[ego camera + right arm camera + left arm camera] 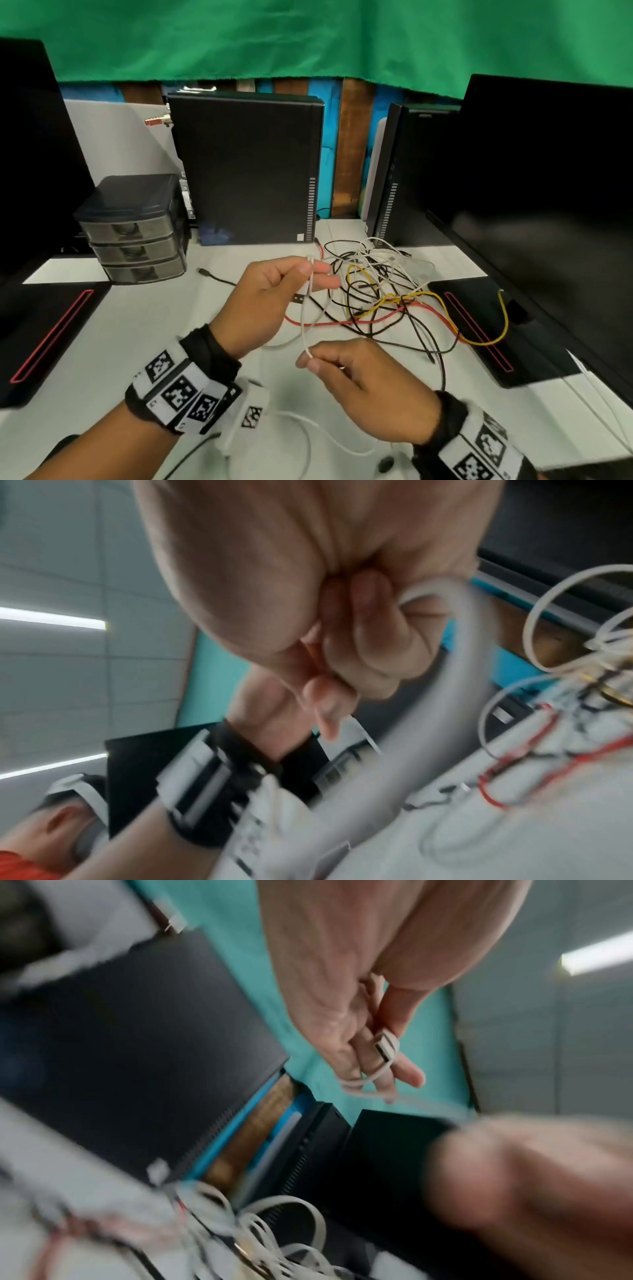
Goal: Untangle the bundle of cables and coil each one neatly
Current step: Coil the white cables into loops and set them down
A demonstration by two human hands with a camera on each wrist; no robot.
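White cable (pixel 306 322), thin and limp, hangs in a slack run between a person's 2 raised hands above a pale bench (pixel 144 329). Behind it, the bundle of cables (pixel 383 294) lies spread on the bench: black, white, yellow and red strands looped over one another, with the yellow and red lines trailing onto the black monitor base (pixel 479 329) at right.

The left hand (pixel 274 294) is lifted palm-inward, wrist bent, its thumb and forefinger pinching the cable near the top while the other fingers extend toward the tangle. The left wrist view shows a flat white connector (pixel 387 1045) lying against those fingers, the cord looped once around them. The right hand (pixel 363 387) sits lower and nearer the body, its grip closed on the cable's lower part between thumb and forefinger; the right wrist view shows the remaining fingers folded into the palm with the cord emerging beside the thumb.

Both wrists carry black bands with white coded markers. 2 black computer towers, a grey 3-drawer organiser (pixel 133 233) and a green cloth (pixel 308 37) stand behind.
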